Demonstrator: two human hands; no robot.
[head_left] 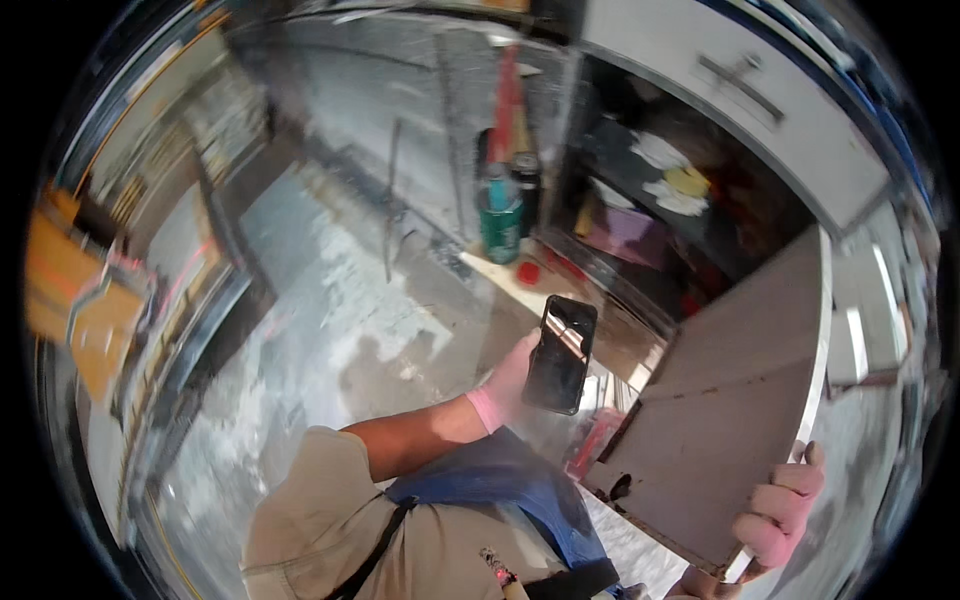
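Observation:
My left hand, in a pink glove, holds a black smartphone upright by its left edge. The phone's dark glass catches a bright reflection. At the lower right my right hand, also in pink, has its fingers wrapped round the outer edge of an open cabinet door. That door swings out from a grey cabinet whose dark inside holds crumpled white cloths, a yellow item and a pink bundle. My right thumb is hidden.
A green container with tools and a dark bottle stand beside the cabinet. Above is a drawer front with a bar handle. Orange-brown panels and a metal frame stand at left, over a stained grey floor.

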